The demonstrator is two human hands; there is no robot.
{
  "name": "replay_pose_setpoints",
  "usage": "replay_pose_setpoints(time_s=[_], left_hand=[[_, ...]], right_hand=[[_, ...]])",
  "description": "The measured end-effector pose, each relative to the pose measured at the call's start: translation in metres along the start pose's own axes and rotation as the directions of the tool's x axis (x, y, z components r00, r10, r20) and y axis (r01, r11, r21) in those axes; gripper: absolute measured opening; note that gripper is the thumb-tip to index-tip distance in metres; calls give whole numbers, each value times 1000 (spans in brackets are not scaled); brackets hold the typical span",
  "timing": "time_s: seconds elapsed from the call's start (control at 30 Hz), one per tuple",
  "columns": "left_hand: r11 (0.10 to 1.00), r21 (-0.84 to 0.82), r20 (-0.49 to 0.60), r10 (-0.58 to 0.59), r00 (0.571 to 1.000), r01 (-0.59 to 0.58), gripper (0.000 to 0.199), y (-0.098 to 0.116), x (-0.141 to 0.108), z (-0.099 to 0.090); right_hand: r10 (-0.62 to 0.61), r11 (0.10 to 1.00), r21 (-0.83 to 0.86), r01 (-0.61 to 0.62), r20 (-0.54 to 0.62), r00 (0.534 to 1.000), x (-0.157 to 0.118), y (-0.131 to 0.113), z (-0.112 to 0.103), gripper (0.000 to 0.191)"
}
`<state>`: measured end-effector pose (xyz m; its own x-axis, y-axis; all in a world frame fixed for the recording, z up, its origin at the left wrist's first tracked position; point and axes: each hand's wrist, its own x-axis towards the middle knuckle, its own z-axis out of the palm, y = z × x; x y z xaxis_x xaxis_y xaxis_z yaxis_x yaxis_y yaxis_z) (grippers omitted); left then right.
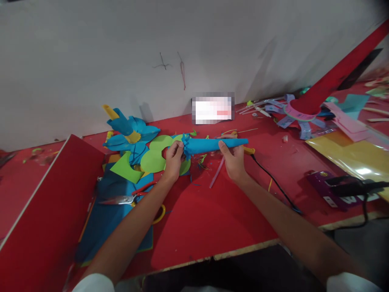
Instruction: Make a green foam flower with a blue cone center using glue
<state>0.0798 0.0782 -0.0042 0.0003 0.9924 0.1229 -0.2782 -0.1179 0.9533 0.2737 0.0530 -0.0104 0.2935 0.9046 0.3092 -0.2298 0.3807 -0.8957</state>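
Observation:
Between my hands, a blue paper cone (203,145) lies sideways above the red table, its fringed wide end to the left. My left hand (174,159) pinches the fringe, fingers closed. Around the cone's narrow right part, my right hand (233,159) is closed, thumb on top. A green petal-shaped paper piece (153,161) is just behind and left of my left hand. Behind it stands a blue paper flower (127,132) with a yellow centre. Near my left forearm rest scissors (121,200) with red and yellow handles, on blue sheets (105,223).
A red upright board (51,219) borders the left side. Beside my right hand, a yellow-handled tool (249,150) trails a black cord. On the right are gold sheets (343,156), a purple box (326,188) and a red cone (337,73). The wall (121,52) rises behind.

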Motion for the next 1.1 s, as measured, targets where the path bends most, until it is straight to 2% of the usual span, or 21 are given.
replay_pose_setpoints(time_s=[0.23,0.43,0.67,0.97,1.1], left_hand=[[973,-194,-81,-145,986,127,43,-1,3,-3],[964,-215,-85,-181,980,159,41,-3,4,-5],[982,-160,-10,-108,994,105,45,-3,3,-4],[998,-40,-29,-44,999,43,51,1,1,-1],[1000,20,-17,-18,1000,18,48,-2,1,-4]], right_hand=[[33,999,16,-33,-1,999,0,4,0,34],[74,996,51,-74,9,997,0,5,-1,34],[68,996,59,-69,20,997,0,3,-1,35],[21,1000,12,-21,48,999,-2,1,1,35],[21,1000,-14,-21,37,999,-2,-3,3,38]])
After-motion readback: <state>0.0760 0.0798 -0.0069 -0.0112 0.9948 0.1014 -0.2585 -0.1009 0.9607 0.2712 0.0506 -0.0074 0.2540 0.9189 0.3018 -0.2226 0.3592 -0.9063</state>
